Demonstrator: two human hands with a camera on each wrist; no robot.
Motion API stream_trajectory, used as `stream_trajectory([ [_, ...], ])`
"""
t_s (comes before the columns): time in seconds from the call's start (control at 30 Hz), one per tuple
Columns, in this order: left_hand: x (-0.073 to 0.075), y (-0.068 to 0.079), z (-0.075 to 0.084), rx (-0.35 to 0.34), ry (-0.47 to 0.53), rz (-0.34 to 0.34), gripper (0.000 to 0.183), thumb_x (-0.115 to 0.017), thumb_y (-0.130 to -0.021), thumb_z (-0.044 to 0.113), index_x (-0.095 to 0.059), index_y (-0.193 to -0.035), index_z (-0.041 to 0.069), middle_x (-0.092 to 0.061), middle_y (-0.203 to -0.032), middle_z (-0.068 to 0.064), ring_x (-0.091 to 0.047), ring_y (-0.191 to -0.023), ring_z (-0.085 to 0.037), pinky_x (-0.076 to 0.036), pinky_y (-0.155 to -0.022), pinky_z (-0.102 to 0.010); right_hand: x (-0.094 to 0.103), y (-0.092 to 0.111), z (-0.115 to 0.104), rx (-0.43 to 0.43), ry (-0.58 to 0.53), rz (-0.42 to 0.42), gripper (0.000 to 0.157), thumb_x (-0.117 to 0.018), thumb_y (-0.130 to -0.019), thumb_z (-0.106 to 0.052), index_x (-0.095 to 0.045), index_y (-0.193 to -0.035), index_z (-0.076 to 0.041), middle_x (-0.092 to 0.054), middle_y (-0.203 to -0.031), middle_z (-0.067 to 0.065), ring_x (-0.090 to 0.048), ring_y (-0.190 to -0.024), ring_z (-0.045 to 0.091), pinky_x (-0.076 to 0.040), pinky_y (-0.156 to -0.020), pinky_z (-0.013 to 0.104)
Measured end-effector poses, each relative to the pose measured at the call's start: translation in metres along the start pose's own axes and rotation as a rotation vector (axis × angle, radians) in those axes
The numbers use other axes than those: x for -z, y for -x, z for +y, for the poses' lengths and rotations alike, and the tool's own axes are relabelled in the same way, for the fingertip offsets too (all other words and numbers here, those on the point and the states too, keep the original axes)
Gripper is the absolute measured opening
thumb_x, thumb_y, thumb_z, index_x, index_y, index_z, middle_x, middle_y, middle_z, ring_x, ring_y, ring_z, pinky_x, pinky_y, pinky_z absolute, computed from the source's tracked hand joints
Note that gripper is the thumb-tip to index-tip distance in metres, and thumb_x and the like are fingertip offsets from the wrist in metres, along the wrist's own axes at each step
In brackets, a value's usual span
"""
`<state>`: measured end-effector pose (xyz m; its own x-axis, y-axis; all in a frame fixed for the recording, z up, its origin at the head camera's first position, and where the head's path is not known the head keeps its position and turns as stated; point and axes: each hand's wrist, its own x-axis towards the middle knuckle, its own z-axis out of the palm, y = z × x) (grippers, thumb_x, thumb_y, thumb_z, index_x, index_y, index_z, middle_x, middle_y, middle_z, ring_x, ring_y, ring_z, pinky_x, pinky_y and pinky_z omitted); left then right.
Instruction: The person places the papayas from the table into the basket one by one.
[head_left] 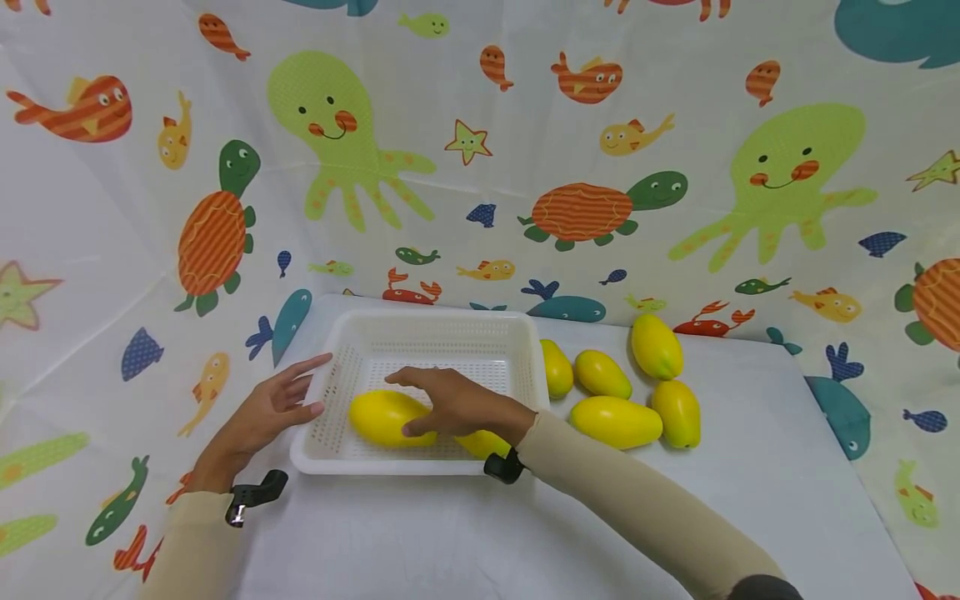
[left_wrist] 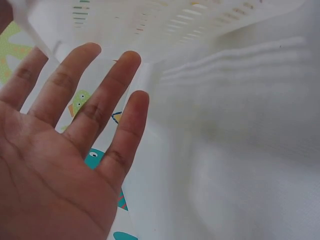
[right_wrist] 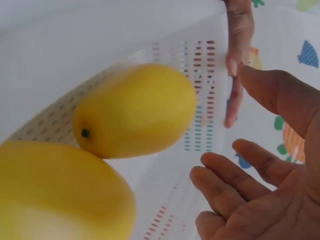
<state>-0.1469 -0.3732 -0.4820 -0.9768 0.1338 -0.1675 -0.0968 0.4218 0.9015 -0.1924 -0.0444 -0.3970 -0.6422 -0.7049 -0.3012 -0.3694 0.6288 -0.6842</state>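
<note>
A white perforated basket (head_left: pixel 420 467) holds two oblong yellow fruits that look like mangoes. One mango (head_left: pixel 378 418) lies toward the left side; a second mango (head_left: pixel 480 444) is partly hidden under my right wrist. My right hand (head_left: pixel 457 402) hovers over the basket, thumb spread from the fingers, with nothing in its grasp. In the right wrist view, the left mango (right_wrist: pixel 140 110), with its dark stem end, sits apart from that hand's fingers. At the basket's left wall, my left hand (head_left: pixel 270 417) has its fingers extended, fingertips close to the rim; its palm (left_wrist: pixel 50 180) holds nothing.
To the right of the basket, several more yellow mangoes lie on the white-covered table (head_left: pixel 757 467), among them a front one (head_left: pixel 617 422) and a back one (head_left: pixel 657 347). Behind the table hangs a sea-animal print cloth (head_left: pixel 517 150), which also covers the left side.
</note>
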Motion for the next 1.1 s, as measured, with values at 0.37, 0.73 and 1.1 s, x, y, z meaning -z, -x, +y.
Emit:
stream_trajectory([
  [0.37,-0.001,-0.003,-0.001,0.009,0.001,-0.003,0.082,-0.076,-0.098,0.032,-0.033,-0.167,0.039,-0.036,-0.172,-0.017,-0.047,-0.149,-0.051,-0.065,-0.092,-0.05,0.01,0.025,0.006,0.022,-0.029,0.071,0.079,-0.086,-0.091,-0.026,-0.046,-0.16,-0.032,-0.047,-0.168,-0.006,-0.042,-0.157,0.02,-0.036,-0.129,0.051],
  [0.73,-0.001,-0.003,0.004,0.0,-0.002,-0.009,0.082,-0.076,-0.098,0.031,-0.032,-0.167,0.038,-0.036,-0.172,-0.016,-0.047,-0.15,-0.05,-0.062,-0.097,-0.055,0.027,0.057,0.024,-0.001,-0.094,0.165,0.081,-0.086,-0.092,-0.024,-0.045,-0.161,-0.032,-0.045,-0.168,-0.005,-0.042,-0.157,0.023,-0.037,-0.128,0.055],
  [1.1,0.0,-0.003,0.003,-0.001,-0.023,0.001,0.081,-0.076,-0.099,0.031,-0.034,-0.167,0.038,-0.038,-0.171,-0.016,-0.048,-0.149,-0.049,-0.063,-0.097,-0.052,0.046,0.089,0.042,-0.046,-0.178,0.277,0.083,-0.086,-0.091,-0.022,-0.045,-0.161,-0.032,-0.043,-0.169,-0.01,-0.042,-0.156,0.026,-0.041,-0.124,0.061],
])
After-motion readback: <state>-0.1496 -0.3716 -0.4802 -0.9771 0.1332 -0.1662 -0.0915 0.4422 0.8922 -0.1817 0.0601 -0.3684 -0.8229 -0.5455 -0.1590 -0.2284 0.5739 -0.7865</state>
